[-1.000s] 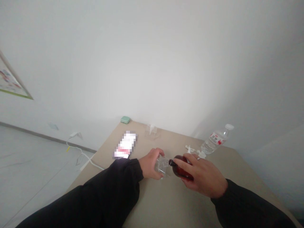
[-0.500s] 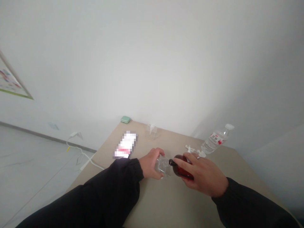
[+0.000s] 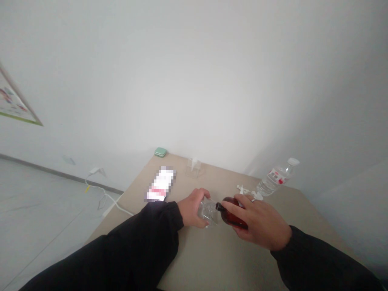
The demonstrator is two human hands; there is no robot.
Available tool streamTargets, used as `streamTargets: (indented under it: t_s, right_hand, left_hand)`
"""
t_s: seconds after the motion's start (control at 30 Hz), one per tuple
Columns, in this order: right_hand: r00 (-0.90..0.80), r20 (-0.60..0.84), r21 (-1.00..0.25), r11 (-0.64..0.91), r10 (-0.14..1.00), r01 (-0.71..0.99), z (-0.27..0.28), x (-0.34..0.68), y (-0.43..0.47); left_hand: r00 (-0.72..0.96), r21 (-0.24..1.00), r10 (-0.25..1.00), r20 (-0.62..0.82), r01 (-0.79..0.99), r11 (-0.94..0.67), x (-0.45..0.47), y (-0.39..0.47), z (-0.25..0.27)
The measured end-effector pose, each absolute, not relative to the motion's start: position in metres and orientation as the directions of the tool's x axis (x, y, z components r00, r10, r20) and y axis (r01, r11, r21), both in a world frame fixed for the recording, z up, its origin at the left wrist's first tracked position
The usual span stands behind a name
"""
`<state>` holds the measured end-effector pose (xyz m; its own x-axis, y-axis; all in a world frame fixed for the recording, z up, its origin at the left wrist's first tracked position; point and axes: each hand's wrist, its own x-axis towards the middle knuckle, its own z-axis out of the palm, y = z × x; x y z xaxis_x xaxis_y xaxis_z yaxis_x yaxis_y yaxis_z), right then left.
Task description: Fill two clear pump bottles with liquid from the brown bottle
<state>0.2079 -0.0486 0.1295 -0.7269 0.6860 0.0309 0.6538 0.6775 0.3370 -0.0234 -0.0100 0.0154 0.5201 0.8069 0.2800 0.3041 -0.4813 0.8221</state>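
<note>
Change: Against the pictures of a second and half a second ago, no clear shift is found in either hand or in what they hold (the view itself moves very slightly). Judged from this, the work is at a steady hold, not a changeover.
Left hand: The left hand [image 3: 194, 208] is curved around a clear container [image 3: 209, 211], thumb and fingers gripping opposite sides.
Right hand: The right hand [image 3: 259, 221] is wrapped over a brown bottle [image 3: 228, 216], gripping its body.
Brown bottle: Under the right hand's fingers, tipped over, neck toward the left hand.
Clear container: Within the left hand's grip, right at the bottle's mouth; whether they touch cannot be told, nor can any flow of liquid.
Counter: The counter [image 3: 209, 262] also carries a phone [image 3: 161, 184] beyond the left forearm and a water bottle [image 3: 273, 182] beyond the right hand.
</note>
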Motion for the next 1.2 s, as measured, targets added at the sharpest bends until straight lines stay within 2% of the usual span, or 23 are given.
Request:
streamTargets:
  t_s: [0.83,1.2]
  right_hand:
    - [-0.733,0.068,0.316,0.682,0.677,0.659,0.1309,0.2061,-0.0494]
    - [-0.722,0.041,0.315,0.677,0.69,0.665,0.1311,0.2053,-0.0497]
  left_hand:
    - [0.518,0.825,0.807,0.285,0.297,-0.482,-0.0246,-0.0103,0.0156]
    - [0.517,0.828,0.813,0.267,0.308,-0.468,-0.0241,-0.0111,0.0177]
